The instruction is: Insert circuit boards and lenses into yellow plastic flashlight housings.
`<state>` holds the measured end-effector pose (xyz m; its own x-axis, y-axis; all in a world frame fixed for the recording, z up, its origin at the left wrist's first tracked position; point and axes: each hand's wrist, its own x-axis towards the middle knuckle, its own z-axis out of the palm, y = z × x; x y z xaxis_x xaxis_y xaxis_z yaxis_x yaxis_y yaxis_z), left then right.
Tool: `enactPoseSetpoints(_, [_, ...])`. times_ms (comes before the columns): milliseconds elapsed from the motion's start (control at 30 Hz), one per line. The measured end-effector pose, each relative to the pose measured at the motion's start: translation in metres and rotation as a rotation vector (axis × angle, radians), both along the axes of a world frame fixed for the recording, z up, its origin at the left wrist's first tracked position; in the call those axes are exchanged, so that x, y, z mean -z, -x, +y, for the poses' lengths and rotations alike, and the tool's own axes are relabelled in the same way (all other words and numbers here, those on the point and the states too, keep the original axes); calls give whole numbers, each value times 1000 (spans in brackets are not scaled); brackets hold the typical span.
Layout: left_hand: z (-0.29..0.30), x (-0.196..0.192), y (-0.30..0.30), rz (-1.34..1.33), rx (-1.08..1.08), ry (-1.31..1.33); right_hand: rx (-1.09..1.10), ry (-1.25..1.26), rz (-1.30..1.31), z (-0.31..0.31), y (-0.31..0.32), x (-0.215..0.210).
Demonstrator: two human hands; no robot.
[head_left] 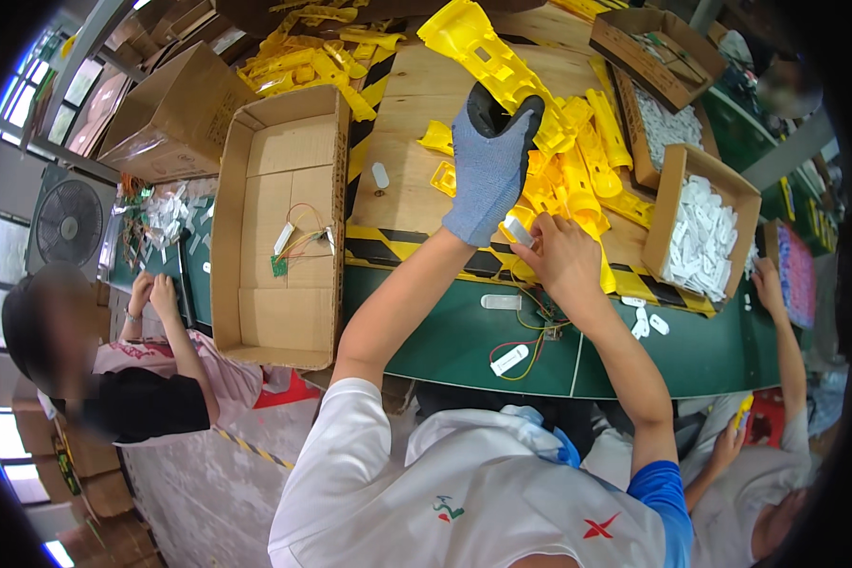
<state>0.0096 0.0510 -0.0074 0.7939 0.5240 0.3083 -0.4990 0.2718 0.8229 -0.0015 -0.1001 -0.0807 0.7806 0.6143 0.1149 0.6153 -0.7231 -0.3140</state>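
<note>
Your left hand (490, 161), in a grey-blue knitted glove with a black thumb, is closed around a long yellow moulded plastic shell (488, 59) and holds it above the wooden board (417, 114) at the back of the worktop. Your bare right hand (557, 254) pinches a small white oblong plastic piece (518, 230) between thumb and fingers, just below the gloved hand and touching the heap of yellow plastic parts (577, 170) that lies on the board's right half.

The board's near edge carries yellow-and-black striped tape (388, 248). In front of it, on the green worktop (445, 341), lie another white oblong piece (500, 302) and a small circuit board with red and yellow wires (530, 346).

To your left stands an open shallow cardboard box (279, 222) with a small wired part (298, 239) inside it. To your right, an open cardboard box of white plastic pieces (701, 232) sits tilted at the board's corner, with another like it (663, 128) behind.

A person in a pink and black top (151, 388) works at your left, both hands raised to the worktop edge. Another person's arm (786, 331) reaches up at the far right.
</note>
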Motion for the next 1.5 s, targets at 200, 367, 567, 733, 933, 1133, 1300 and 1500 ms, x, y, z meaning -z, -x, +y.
enactPoseSetpoints(200, [8,9,-6,22,75,114,-52,-379,362,-17,-5,-10])
enactPoseSetpoints(367, [-3,8,-4,-15,-23,45,38,-1007,575,-31,-20,-49])
enactPoseSetpoints(567, [-18,12,6,11,-31,-168,-46,-746,598,-41,-40,-82])
enactPoseSetpoints(733, [-22,2,17,-98,151,-714,-29,-552,695,-55,-67,-72])
enactPoseSetpoints(933, [-31,14,9,236,212,-188,-12,-781,737,-58,-70,-70])
enactPoseSetpoints(1133, [-32,4,13,301,455,-90,-134,-412,501,-72,-68,-96])
enactPoseSetpoints(1300, [-38,-4,12,80,45,-60,-22,-564,586,-65,-56,-106])
enactPoseSetpoints(1500, [18,-3,2,111,-207,-320,-280,-820,732,-76,-49,-107])
